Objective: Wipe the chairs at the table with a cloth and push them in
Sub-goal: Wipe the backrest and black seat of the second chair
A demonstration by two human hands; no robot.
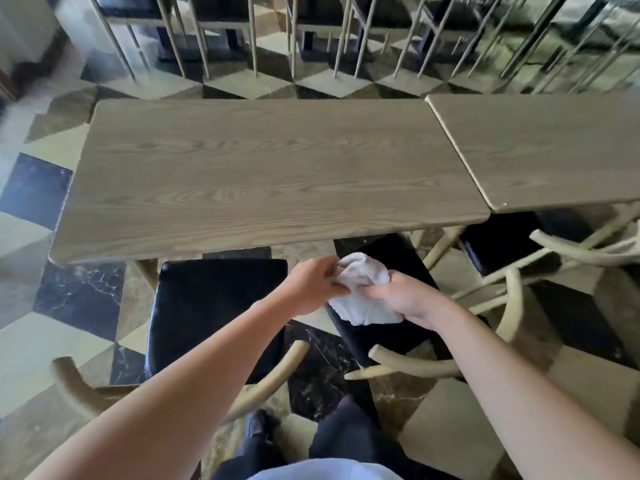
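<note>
A white cloth (363, 289) is bunched between both my hands, above the gap between two chairs. My left hand (315, 285) pinches its left side and my right hand (405, 299) grips its right side. The left chair (207, 306) has a black seat and a pale wooden back, and stands pulled out from the wooden table (259, 174). A second chair (391, 258) with a black seat sits below the cloth, its front under the table edge. A third chair (512, 251) stands at the right, beneath the neighbouring table.
A second wooden table (540, 147) butts against the first on the right. Beyond the tables stand several more chairs with pale legs (256, 39). The floor (38, 188) is checkered black and cream marble. My legs and a shoe (256, 427) show at the bottom.
</note>
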